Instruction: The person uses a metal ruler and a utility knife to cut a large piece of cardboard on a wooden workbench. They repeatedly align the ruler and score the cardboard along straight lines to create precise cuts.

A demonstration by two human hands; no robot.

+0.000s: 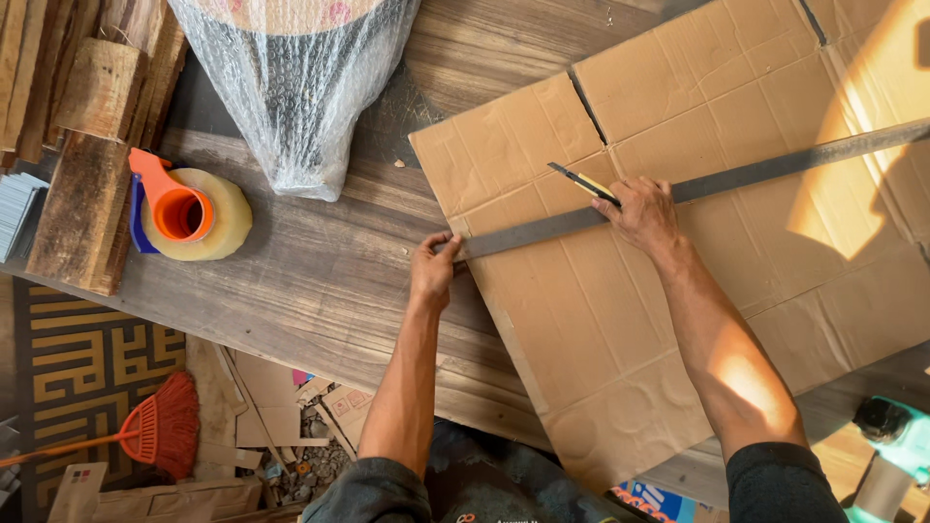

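The left hand [433,267] pinches down on the near end of a long grey metal straightedge [697,186], thumb and fingers pressed around its tip where it meets the cardboard's left edge. The right hand [640,211] is closed around a yellow-and-black utility knife [584,182], its blade end pointing up and to the left, with the hand resting on the straightedge a little further along. The one straightedge lies slantwise across a single large flattened sheet of brown corrugated cardboard [630,320], creased and slit at its flaps, which covers the right half of the wooden tabletop [310,281] and overhangs its near edge. Also on the table, well apart to the left, sits one roll of clear packing tape in an orange and blue dispenser [184,213]. Above it lies one bubble-wrapped object [295,77], rounded and dark inside the wrap. Rough timber offcuts [92,145] are stacked at the table's far left corner. The tabletop is dark, grained, worn planking. Below, the floor shows a patterned brown and gold mat [92,363], one orange broom [155,428], and a litter of cardboard scraps [281,407]. Warm sunlight falls in a patch across the cardboard and the right forearm.
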